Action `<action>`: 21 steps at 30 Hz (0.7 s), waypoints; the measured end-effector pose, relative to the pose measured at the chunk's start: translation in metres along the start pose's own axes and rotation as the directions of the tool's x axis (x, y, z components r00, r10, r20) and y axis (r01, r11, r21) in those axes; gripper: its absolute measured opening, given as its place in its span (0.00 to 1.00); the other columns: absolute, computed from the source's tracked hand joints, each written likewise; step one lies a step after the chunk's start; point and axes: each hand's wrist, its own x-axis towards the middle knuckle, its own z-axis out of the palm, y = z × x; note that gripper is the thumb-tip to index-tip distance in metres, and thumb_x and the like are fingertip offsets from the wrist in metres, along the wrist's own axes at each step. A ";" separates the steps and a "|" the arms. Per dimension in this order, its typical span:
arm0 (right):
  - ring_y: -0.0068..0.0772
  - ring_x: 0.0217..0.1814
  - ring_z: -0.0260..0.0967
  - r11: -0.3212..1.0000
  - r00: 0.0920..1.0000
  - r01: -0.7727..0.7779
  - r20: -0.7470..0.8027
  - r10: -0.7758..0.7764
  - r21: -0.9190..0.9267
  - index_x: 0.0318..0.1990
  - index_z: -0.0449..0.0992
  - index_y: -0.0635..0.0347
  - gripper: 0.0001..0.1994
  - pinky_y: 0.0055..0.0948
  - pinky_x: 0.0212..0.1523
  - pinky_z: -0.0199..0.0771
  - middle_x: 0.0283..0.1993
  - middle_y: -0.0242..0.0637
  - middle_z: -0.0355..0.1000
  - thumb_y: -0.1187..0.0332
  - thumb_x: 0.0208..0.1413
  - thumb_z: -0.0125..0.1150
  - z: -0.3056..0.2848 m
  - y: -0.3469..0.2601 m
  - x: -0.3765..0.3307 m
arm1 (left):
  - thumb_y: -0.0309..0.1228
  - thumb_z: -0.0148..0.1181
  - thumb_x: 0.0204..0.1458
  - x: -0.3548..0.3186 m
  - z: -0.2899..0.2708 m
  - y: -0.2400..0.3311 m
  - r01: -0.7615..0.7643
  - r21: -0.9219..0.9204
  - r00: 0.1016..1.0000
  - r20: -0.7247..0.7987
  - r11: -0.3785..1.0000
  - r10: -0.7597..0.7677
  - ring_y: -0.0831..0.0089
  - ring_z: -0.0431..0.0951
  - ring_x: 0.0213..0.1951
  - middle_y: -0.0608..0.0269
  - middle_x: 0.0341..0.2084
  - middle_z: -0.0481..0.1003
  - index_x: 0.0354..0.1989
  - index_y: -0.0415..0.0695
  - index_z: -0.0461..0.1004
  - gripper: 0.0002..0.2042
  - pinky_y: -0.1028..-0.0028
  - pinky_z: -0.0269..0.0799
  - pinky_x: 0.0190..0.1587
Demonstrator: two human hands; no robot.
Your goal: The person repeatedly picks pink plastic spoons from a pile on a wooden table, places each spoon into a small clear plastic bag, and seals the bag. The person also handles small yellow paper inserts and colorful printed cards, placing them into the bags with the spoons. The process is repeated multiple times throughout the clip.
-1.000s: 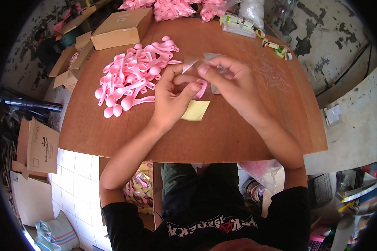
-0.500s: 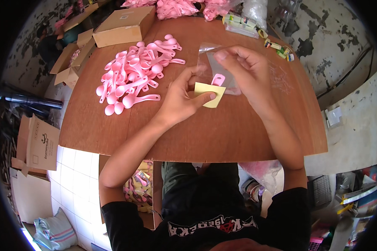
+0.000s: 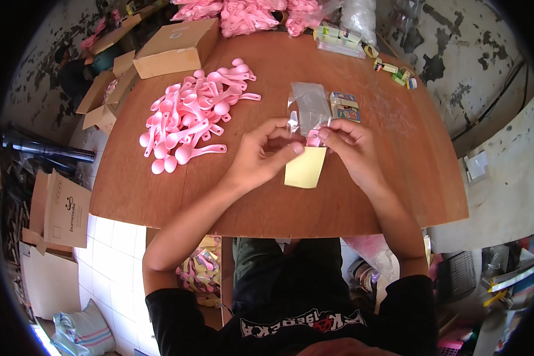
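A small clear plastic bag [image 3: 293, 123] hangs between my hands over the middle of the table, with a yellow card [image 3: 304, 169] below it and a pink spoon's handle [image 3: 313, 138] showing above the card. How much of the card and spoon lies inside the film is hard to see. My left hand [image 3: 265, 152] pinches the left side by the card's upper corner. Thumb and fingers of my right hand [image 3: 351, 148] close on the right side, by the spoon handle. Beyond my hands lie a stack of clear bags [image 3: 312, 102] and a stack of printed cards [image 3: 345, 107].
A heap of pink spoons [image 3: 190, 113] covers the table's left part. Behind stand a cardboard box [image 3: 175, 50] and bags of pink spoons [image 3: 249, 18]. Below the table edge, an open carton holds packed spoons [image 3: 200, 270]. A person [image 3: 74, 74] is at far left.
Both hands have come nearer to me with the card and spoon. My right hand has lowered to the spoon handle, uncovering the clear bags and printed cards behind.
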 end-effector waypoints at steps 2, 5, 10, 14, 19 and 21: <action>0.21 0.38 0.75 0.995 0.994 -0.097 0.043 0.097 0.017 0.41 0.76 0.68 0.09 0.20 0.37 0.75 0.38 0.36 0.77 0.70 0.58 0.63 0.000 -0.003 -0.002 | 0.27 0.62 0.56 0.002 -0.006 0.004 0.064 -0.057 0.998 -0.013 0.996 -0.065 0.76 0.79 0.39 0.57 0.37 0.79 0.50 0.34 0.70 0.16 0.73 0.78 0.40; 0.21 0.38 0.75 0.994 0.994 -0.104 0.025 0.103 0.023 0.42 0.77 0.68 0.10 0.20 0.35 0.75 0.39 0.36 0.77 0.70 0.58 0.62 0.002 0.000 -0.005 | 0.28 0.58 0.59 0.004 -0.006 0.011 0.098 -0.065 0.995 -0.015 0.993 -0.100 0.77 0.79 0.37 0.59 0.35 0.80 0.44 0.35 0.74 0.10 0.76 0.78 0.38; 0.22 0.38 0.76 0.994 0.996 -0.087 0.039 0.085 0.059 0.42 0.77 0.68 0.09 0.21 0.32 0.77 0.40 0.37 0.77 0.71 0.58 0.62 -0.002 0.008 -0.003 | 0.27 0.57 0.59 0.004 -0.007 0.006 0.100 0.023 0.992 -0.084 0.995 -0.098 0.80 0.78 0.36 0.60 0.34 0.80 0.44 0.35 0.76 0.09 0.78 0.78 0.35; 0.23 0.37 0.76 0.999 0.999 0.006 0.053 -0.008 0.034 0.44 0.77 0.68 0.10 0.22 0.32 0.78 0.40 0.38 0.77 0.72 0.58 0.62 -0.006 0.018 0.000 | 0.25 0.57 0.59 0.005 -0.012 0.003 0.068 0.102 0.996 -0.060 0.992 -0.062 0.80 0.78 0.36 0.60 0.35 0.80 0.46 0.35 0.76 0.10 0.78 0.78 0.36; 0.22 0.33 0.75 0.997 0.995 0.014 0.101 -0.021 0.072 0.45 0.77 0.68 0.10 0.22 0.32 0.78 0.39 0.37 0.77 0.73 0.58 0.61 -0.014 0.028 0.001 | 0.25 0.58 0.58 0.006 -0.022 0.001 0.133 -0.030 0.991 0.038 0.991 -0.132 0.78 0.79 0.38 0.58 0.37 0.80 0.47 0.35 0.76 0.11 0.77 0.80 0.38; 0.22 0.32 0.75 0.996 0.993 0.017 0.112 -0.026 0.082 0.45 0.77 0.68 0.10 0.22 0.32 0.78 0.38 0.37 0.77 0.73 0.58 0.61 -0.015 0.028 0.002 | 0.25 0.59 0.57 0.006 -0.026 -0.004 0.140 -0.042 0.989 0.061 0.989 -0.137 0.76 0.80 0.38 0.57 0.38 0.80 0.47 0.35 0.75 0.11 0.77 0.81 0.39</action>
